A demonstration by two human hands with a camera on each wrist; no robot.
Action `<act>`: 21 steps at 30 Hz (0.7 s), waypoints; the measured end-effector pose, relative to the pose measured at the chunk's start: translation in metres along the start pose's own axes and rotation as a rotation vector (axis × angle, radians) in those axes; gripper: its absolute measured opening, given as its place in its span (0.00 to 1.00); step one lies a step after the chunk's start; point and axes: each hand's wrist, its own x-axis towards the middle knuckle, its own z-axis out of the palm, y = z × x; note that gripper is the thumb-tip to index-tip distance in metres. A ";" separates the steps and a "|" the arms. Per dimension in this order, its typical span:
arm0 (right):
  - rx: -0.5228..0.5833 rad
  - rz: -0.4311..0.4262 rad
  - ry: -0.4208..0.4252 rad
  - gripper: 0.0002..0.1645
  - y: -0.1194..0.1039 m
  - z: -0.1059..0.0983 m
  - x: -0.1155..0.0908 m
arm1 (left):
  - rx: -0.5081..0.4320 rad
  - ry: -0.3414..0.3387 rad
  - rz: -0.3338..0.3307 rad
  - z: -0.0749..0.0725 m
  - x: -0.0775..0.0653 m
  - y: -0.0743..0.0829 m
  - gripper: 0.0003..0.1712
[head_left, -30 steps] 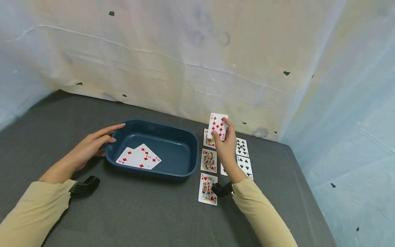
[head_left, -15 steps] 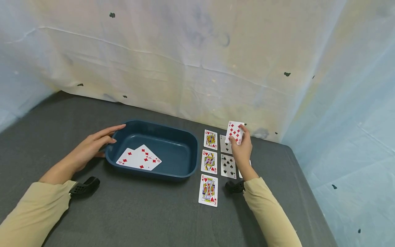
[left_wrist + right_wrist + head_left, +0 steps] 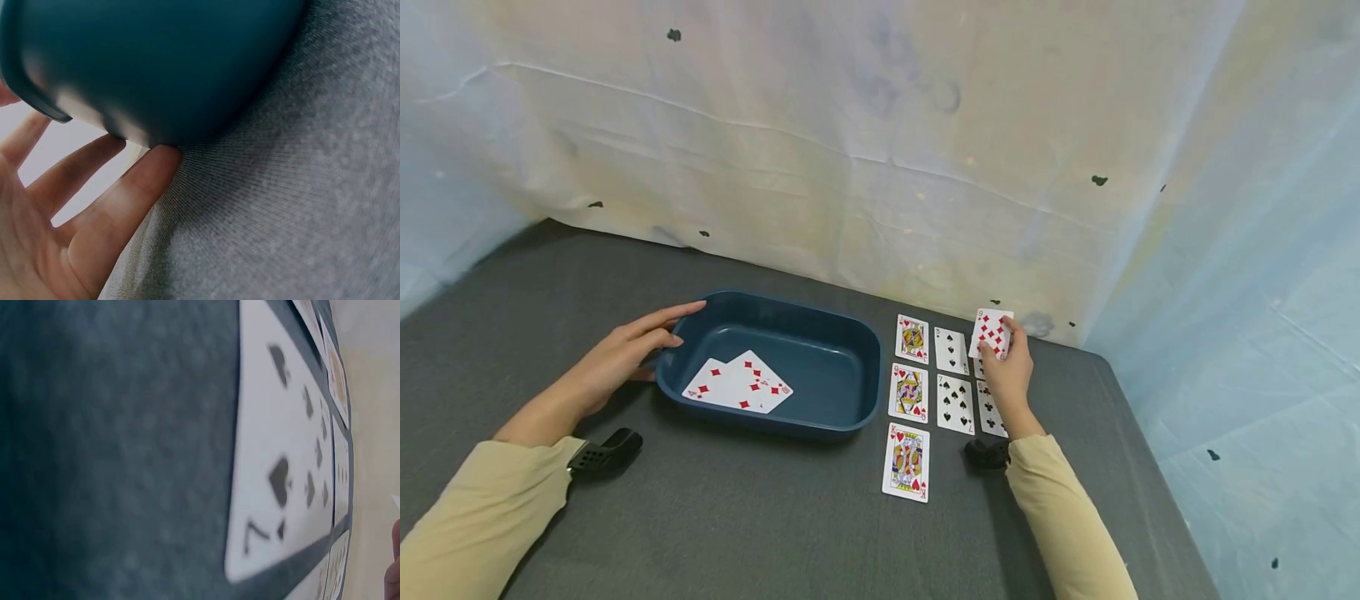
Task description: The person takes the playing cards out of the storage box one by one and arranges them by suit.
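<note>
In the head view my right hand (image 3: 1011,379) pinches a nine of diamonds (image 3: 992,332) between thumb and fingers, above the back of the rightmost card column. A six of clubs (image 3: 991,410) lies partly behind that hand, and the card beyond it is mostly covered. The fairly straight fingers of my left hand (image 3: 613,367) rest against the left end of a dark blue tray (image 3: 857,421). In the left wrist view, fingertips touch the outer wall of the tray (image 3: 162,69). Overlapping diamond cards (image 3: 737,382) lie face up inside the tray's near left part.
Right of the tray, a jack (image 3: 912,339), queen (image 3: 908,392) and king of hearts (image 3: 906,462) form a column. Beside them lie another spade card (image 3: 951,350) and a seven of spades (image 3: 955,404). A draped sheet (image 3: 820,150) hangs behind the dark table (image 3: 760,517).
My right hand has carried the nine of diamonds rightward and slightly down, from above the hearts column to above the clubs column. My left hand and the tray have stayed put.
</note>
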 end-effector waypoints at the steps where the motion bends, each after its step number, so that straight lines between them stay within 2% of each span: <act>1: -0.004 0.012 -0.005 0.36 0.001 -0.001 0.001 | -0.002 0.000 0.000 0.000 0.000 0.000 0.31; 6: -0.019 0.071 -0.035 0.35 0.007 -0.009 0.002 | -0.003 0.010 0.003 0.001 0.000 0.001 0.32; 14: -0.089 0.109 -0.078 0.31 0.018 -0.021 0.007 | 0.010 0.006 0.003 0.001 -0.001 0.001 0.32; 21: -0.154 0.157 -0.058 0.31 0.030 -0.031 0.010 | 0.006 0.006 0.005 0.000 -0.002 0.001 0.31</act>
